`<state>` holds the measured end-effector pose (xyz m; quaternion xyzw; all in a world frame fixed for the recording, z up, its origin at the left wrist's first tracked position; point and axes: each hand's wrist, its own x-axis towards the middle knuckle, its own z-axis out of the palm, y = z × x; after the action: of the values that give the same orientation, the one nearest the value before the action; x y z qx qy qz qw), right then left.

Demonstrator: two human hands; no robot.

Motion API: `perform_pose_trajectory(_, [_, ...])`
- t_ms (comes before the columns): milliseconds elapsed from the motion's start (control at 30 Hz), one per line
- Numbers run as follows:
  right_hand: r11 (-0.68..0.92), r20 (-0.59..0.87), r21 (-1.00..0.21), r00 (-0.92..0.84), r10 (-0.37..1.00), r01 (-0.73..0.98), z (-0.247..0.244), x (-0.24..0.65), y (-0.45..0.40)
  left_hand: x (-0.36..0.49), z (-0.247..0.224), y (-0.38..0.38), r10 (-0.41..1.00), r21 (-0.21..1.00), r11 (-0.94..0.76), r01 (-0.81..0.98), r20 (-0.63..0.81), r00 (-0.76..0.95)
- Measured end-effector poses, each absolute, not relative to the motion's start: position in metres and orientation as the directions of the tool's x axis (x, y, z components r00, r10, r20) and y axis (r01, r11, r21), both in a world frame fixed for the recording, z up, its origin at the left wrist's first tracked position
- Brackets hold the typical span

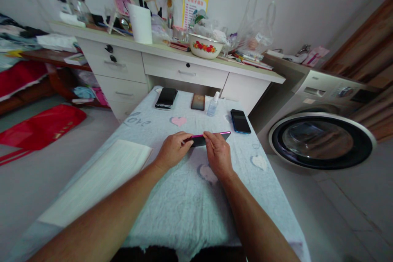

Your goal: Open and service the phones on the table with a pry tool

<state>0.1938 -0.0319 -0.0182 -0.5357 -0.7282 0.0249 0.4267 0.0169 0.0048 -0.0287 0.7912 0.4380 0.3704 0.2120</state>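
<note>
A phone (pixel 199 141) with a magenta edge is held tilted above the cloth-covered table (pixel 184 196). My left hand (pixel 174 149) grips its left end between thumb and fingers. Pinched on its upper edge, toward the right end, is my right hand (pixel 217 151). Beyond the hands, a black phone (pixel 166 98) lies at the back left on top of something thin. A small brown item (pixel 198 101), partly blurred, and a clear spray bottle (pixel 213 105) are at the back middle. Another dark phone (pixel 240 121) with a blue edge lies on the right.
A pale board or folded cloth (pixel 101 182) lies along the table's left side. Behind stands a white desk (pixel 184 67) with a flowered bowl (pixel 205 46) and a paper roll (pixel 140 23). A washing machine (pixel 319 131) is at the right, a red bag (pixel 43 127) at the left.
</note>
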Motion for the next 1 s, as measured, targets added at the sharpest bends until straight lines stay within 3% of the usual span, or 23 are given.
perform_pose_trajectory(1000, [0.358,0.603,-0.481,0.006,0.798,0.800,-0.0201,0.2006,-0.0300,0.0177,-0.0238,0.0039,0.859,0.666,-0.512,0.543,0.380,0.343])
